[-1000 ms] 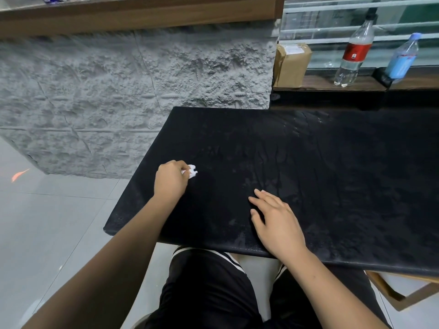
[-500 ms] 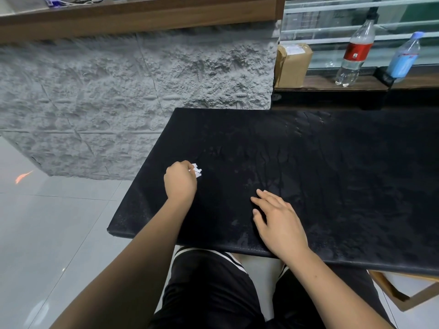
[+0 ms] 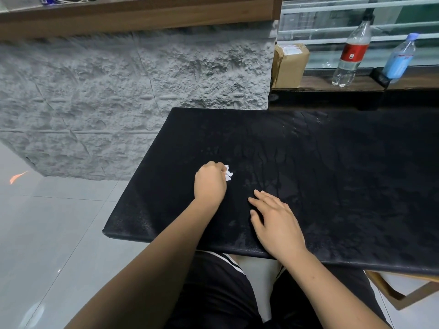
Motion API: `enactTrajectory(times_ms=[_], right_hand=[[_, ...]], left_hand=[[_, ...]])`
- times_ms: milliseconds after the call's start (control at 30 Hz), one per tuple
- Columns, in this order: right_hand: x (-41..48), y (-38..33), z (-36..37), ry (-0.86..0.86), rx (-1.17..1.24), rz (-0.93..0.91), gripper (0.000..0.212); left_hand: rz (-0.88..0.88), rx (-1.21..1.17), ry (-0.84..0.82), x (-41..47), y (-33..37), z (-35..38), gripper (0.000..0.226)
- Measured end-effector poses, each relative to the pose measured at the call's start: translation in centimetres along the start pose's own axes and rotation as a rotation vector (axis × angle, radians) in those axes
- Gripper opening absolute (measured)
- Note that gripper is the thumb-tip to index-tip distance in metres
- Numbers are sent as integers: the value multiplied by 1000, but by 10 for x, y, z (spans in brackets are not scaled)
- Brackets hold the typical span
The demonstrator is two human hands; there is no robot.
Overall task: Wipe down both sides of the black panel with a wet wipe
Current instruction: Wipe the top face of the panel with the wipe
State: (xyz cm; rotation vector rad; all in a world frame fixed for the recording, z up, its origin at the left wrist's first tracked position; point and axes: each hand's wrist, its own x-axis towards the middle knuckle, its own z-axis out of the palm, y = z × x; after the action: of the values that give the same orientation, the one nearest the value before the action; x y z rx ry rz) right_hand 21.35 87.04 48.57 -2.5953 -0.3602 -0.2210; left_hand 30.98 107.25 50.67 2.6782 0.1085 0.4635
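Observation:
A large black panel (image 3: 332, 174) lies flat across my lap, its surface streaked with damp marks. My left hand (image 3: 210, 182) is curled into a fist around a crumpled white wet wipe (image 3: 228, 173), which pokes out at the fingertips and touches the panel left of its middle. My right hand (image 3: 276, 223) rests flat on the panel near its front edge, fingers straight and spread, just right of the left hand.
A rough grey stone-textured wall (image 3: 118, 103) rises behind the panel's left end. On a wooden ledge at the back right stand a cardboard box (image 3: 288, 65), a red-labelled bottle (image 3: 351, 53) and a blue bottle (image 3: 399, 59). Grey tiled floor (image 3: 47, 233) lies to the left.
My left hand with the wipe has slid rightward across the panel, closer to the right hand. The right hand has stayed pressed in place.

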Motion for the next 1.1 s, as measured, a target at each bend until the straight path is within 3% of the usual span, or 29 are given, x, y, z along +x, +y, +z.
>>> enactTrajectory(times_ms=[267,800,1100], right_hand=[[-1,-1,-2,3,9,6,39],[0,0,0,0,19,9,39],[-1,0,0,2,14,8,40]], left_hand=[[77,-15,-71,11,-19,-8,17],[-125,103,-7,48,-98,-45,17],[-158,221,2,56,-80,-32,18]])
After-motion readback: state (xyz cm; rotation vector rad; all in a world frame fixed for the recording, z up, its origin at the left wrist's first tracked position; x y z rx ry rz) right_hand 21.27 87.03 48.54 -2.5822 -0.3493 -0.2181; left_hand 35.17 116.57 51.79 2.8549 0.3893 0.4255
